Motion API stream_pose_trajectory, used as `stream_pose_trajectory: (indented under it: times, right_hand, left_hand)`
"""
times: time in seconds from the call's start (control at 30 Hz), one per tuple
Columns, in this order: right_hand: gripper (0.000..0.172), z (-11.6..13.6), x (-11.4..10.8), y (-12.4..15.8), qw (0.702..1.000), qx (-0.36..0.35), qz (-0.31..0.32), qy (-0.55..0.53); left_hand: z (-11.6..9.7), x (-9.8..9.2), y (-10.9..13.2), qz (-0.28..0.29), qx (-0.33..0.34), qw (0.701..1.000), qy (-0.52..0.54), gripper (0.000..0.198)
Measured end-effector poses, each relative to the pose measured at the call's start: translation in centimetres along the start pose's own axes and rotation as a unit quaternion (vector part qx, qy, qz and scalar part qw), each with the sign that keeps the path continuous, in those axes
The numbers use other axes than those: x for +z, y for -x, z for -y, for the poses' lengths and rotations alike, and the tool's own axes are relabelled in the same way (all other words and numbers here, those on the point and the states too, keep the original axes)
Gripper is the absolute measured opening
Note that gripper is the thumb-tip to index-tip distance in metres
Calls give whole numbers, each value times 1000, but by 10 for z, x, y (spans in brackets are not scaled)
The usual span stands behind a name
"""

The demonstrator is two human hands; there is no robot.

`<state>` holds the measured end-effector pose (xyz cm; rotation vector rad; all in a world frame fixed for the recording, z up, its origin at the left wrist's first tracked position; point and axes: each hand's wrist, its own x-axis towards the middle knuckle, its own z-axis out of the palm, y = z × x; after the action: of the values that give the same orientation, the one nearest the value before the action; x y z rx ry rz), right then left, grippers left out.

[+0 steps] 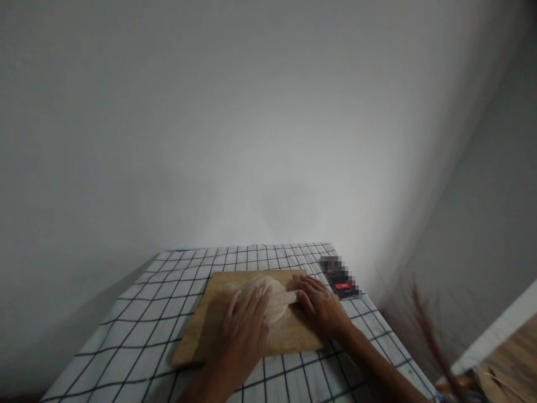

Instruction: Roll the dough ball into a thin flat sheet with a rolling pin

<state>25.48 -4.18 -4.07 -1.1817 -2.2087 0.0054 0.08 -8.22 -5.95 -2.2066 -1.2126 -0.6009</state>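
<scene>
Fingers (260,300) lie over the rolling pin (282,298), clamped or not I cannot tell; dough (272,284) beneath them looks soft, the pin stiff, best held by its ends.

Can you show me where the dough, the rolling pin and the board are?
Dough (274,284): head view, on its far part.
Rolling pin (283,298): head view, midway along its visible stretch.
Board (300,336): head view, on bare wood toward the near edge.

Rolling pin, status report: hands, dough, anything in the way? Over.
Left hand over left part of rolling pin; right hand at its right end. Dough flattened beneath pin, on wooden board. Dark item right of board, clear of pin.
</scene>
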Motion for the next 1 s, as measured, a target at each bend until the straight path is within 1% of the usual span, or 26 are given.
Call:
stream_pose_trajectory:
  times: [0.13, 0.23, 0.3, 0.4, 0.5, 0.57, 0.67, 0.77, 0.87, 0.93, 1.0]
  right_hand:
    - [41, 7, -3, 22, 1000, 3, -15, 16]
    - [45, 7, -3, 22, 1000, -7, 0, 25]
    - [44, 5, -4, 14, 999, -5, 22, 34]
    - [42, -1, -2, -9, 996, 12, 58, 61]
    - [44, -9, 2, -37, 990, 27, 87, 104]
    - [44, -14, 6, -57, 985, 25, 112, 126]
    - [47, -19, 11, -87, 982, 14, 135, 135]
    - [51, -21, 15, -109, 982, 9, 133, 132]
    - [50, -22, 19, -116, 982, 8, 133, 133]
    - [46, -21, 19, -111, 982, 7, 133, 135]
    - [42, -19, 17, -99, 982, 6, 134, 136]
  left_hand:
    - [-3, -4, 11, 6, 29, 1000, 0, 61]
    - [-1, -4, 13, 2, 31, 999, 12, 62]
    - [1, -2, 10, 3, 27, 999, 24, 62]
    - [7, 0, 0, 19, 20, 999, 46, 60]
    - [15, 1, -17, 38, -8, 997, 63, 50]
    - [22, -2, -30, 66, -20, 995, 66, 42]
    - [34, -3, -46, 108, 8, 994, 35, 39]
    - [47, 7, -56, 118, 24, 993, -10, 42]
    - [55, 26, -60, 108, 9, 994, -17, 36]
    - [56, 35, -59, 98, 4, 995, -15, 33]
    - [55, 38, -57, 88, 6, 996, -14, 33]
